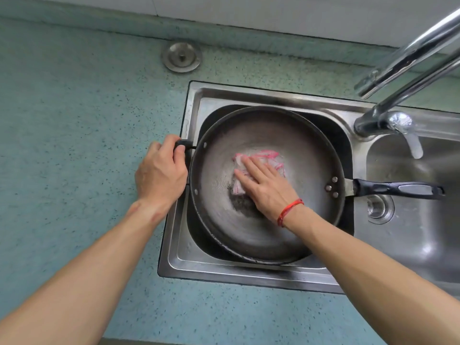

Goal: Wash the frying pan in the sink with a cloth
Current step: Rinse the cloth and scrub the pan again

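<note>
- While the right hand (268, 188) lies flat with fingers straight, pressing the cloth (263, 158) onto the pan floor, the left hand (161, 175) is curled round the side handle (183, 144) at the pan's left rim. Hands are apart, with most of the pan's width between them.
- Red string (290, 210) on the right wrist, clear of the cloth.
- Frying pan (249, 232) sits in the left basin of the sink (189, 265). Its long handle (398, 189) points right, over the divider and above the right basin (423, 232).
- Step judged: scrubbing the inside floor, mid-task. Dark patch (242, 204) just beside the heel of the right hand looks like residue; cannot tell for sure.
- To do it well: keep the palm flat for even pressure and work circles from the centre out to the wall. Go over the dark patch and round the rivets (332, 187). The left-hand grip braces the pan so it does not spin or rock.
- Edges: pan nearly fills the basin, with only narrow gaps at the rim. If the pan turns, the long handle could swing toward the faucet base (388, 115). Short strokes are safer near the wall.
- No water stream visible from the faucet.
- Open room: bare countertop (74, 120) to the left. The strainer plug (181, 56) lies at the back, well apart from both hands.
</note>
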